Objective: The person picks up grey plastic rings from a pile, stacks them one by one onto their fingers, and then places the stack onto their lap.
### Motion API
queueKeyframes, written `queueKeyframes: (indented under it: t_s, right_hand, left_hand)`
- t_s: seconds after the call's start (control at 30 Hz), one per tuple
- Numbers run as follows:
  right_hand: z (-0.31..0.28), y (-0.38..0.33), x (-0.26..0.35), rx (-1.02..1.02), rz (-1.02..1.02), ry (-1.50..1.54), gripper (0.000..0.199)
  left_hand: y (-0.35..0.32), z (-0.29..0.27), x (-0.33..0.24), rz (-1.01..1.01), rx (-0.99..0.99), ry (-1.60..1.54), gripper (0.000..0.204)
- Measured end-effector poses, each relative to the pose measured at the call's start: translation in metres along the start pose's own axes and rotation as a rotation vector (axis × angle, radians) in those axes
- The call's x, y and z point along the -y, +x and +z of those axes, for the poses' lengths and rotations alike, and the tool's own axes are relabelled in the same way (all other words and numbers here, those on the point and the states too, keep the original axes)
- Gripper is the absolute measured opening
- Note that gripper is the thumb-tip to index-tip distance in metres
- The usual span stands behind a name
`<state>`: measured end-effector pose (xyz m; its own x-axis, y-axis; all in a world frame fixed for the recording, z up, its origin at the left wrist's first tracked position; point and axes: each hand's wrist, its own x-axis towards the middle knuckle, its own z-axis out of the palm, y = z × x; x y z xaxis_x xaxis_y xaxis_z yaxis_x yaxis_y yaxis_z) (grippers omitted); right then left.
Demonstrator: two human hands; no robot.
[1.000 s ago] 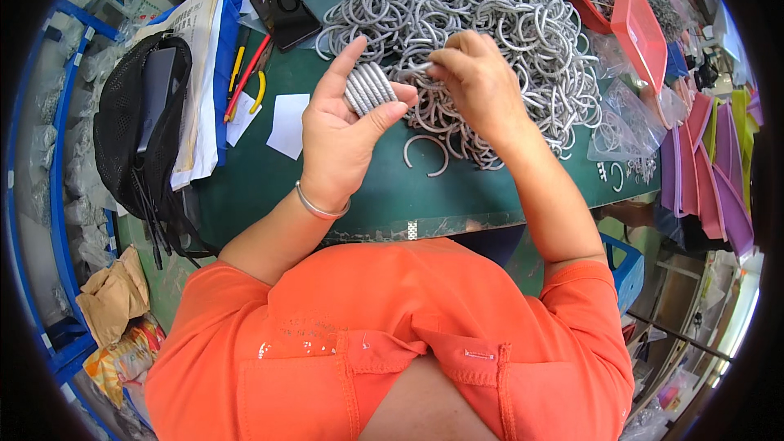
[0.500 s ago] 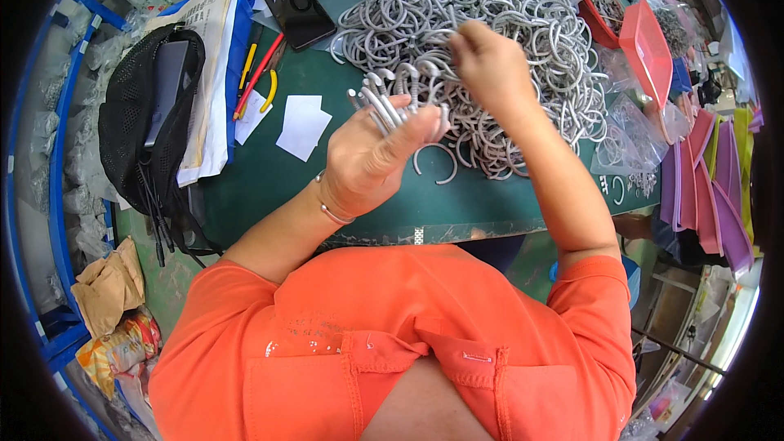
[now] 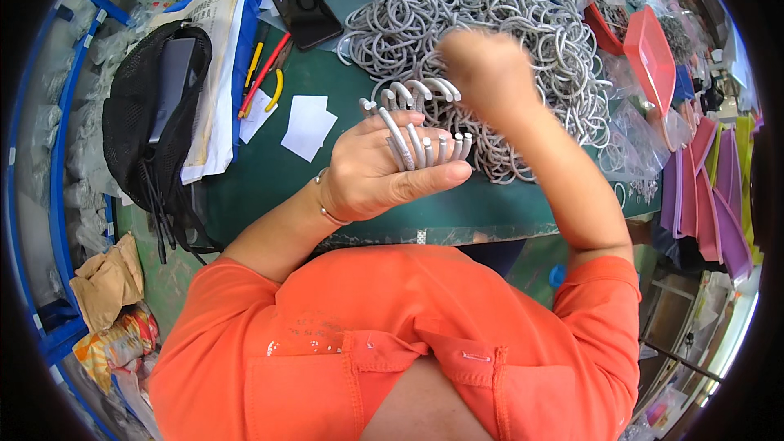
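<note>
A dark green counter [image 3: 265, 196] with a worn front edge stands over a green floor [image 3: 166, 265]. A blue-framed rack [image 3: 57, 155] of plastic bags [image 3: 86, 175] lines the left; at lower right, shelving [image 3: 674, 306] stands beside bright light [image 3: 741, 331].

"What colour are the rings [image 3: 539, 28]?"
"Silver-grey, against a dark green bench [image 3: 249, 196]."
"And the shirt [image 3: 392, 302]?"
"Orange, with a few white flecks."
"The bag [image 3: 143, 94]?"
"Black, in a fine mesh pattern. The phone [image 3: 309, 20] is black too."
"And the strips [image 3: 707, 184]?"
"Pink, purple and yellow-green; the tray [image 3: 651, 65] is red."
</note>
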<state>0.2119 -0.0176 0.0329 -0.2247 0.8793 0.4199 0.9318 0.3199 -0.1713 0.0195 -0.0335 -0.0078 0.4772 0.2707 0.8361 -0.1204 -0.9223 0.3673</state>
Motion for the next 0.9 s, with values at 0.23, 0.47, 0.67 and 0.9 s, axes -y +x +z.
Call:
queueKeyframes:
  t_s: [0.23, 0.47, 0.67, 0.9]
  right_hand:
    - [-0.043, 0.010, -0.018, -0.277, 0.392, 0.339, 0.017]
    - [0.008, -0.046, 0.043, -0.412, 0.091, 0.409, 0.016]
    - [0.015, -0.062, 0.055, -0.383, 0.156, 0.671, 0.033]
    - [0.013, -0.087, 0.041, -0.092, 0.633, 2.023, 0.082]
  left_hand:
    - [0.000, 0.006, 0.004, -0.132, -0.140, -0.042, 0.049]
    - [0.008, 0.029, 0.005, -0.837, -0.562, -0.974, 0.071]
    - [0.004, 0.027, 0.000, -0.943, -0.573, -1.003, 0.074]
    - [0.002, 0.016, -0.005, -0.271, -0.081, 0.002, 0.065]
